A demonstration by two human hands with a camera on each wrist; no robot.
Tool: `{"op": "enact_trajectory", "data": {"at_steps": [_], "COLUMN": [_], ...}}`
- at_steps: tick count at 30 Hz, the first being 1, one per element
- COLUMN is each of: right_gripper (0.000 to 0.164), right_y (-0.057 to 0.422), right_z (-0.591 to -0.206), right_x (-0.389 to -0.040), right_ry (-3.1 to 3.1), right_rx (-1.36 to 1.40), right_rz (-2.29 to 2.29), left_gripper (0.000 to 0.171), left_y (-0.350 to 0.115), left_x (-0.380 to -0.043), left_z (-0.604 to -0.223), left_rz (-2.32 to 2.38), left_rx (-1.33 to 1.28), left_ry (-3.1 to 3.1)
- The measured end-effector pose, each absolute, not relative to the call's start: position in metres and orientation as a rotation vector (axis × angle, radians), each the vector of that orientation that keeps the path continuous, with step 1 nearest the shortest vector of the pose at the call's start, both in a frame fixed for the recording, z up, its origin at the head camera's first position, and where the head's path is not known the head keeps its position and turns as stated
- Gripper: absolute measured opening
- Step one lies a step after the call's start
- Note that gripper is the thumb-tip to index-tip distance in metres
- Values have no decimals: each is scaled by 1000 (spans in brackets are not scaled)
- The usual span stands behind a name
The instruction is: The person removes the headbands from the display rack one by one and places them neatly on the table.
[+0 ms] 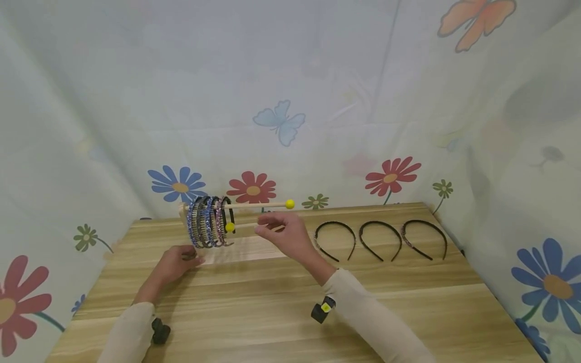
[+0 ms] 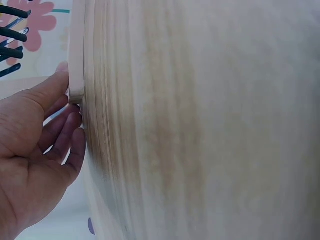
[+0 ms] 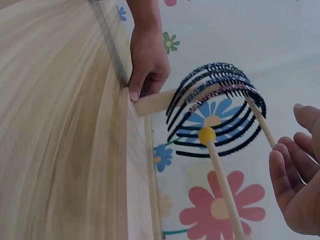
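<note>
A wooden stand (image 3: 155,104) stands at the table's left, with headbands (image 1: 209,222) in blue, dark and pink glitter hanging on its upper rod, which ends in a yellow ball (image 1: 289,204). My left hand (image 2: 37,135) pinches the end of the stand's base (image 2: 76,55) between thumb and fingers. My right hand (image 1: 288,234) hovers right of the headbands, thumb apart from loosely bent fingers (image 3: 285,170). A second wooden rod (image 3: 223,185), tipped with another yellow ball (image 3: 207,135), passes beside those fingers without visible grip; its far end is hidden.
To the right, three dark headbands lie in a row on the wooden table (image 1: 254,312): a left one (image 1: 336,223), a middle one (image 1: 380,223) and a right one (image 1: 424,222). A flowered curtain (image 1: 317,151) hangs along the table's back edge and both sides.
</note>
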State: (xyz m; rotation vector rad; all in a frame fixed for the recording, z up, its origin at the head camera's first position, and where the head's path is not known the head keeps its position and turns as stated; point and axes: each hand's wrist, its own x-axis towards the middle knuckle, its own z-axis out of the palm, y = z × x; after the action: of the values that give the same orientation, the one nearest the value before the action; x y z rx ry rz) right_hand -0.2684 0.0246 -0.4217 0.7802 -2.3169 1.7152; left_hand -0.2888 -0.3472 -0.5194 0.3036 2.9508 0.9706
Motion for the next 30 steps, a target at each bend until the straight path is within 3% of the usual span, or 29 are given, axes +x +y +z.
{"op": "enact_trajectory", "data": {"at_steps": [30], "right_gripper": [41], "right_y": [-59], "right_z": [-435], "right_x": [-276], "right_ry": [-2442], "right_rx": [693], "right_rz": [1920], "left_gripper": [31], "left_y": [-346], "left_x": [-291], "left_z": [-521], "left_rz": [962], "left_rx": [300], "left_ry": [2969]}}
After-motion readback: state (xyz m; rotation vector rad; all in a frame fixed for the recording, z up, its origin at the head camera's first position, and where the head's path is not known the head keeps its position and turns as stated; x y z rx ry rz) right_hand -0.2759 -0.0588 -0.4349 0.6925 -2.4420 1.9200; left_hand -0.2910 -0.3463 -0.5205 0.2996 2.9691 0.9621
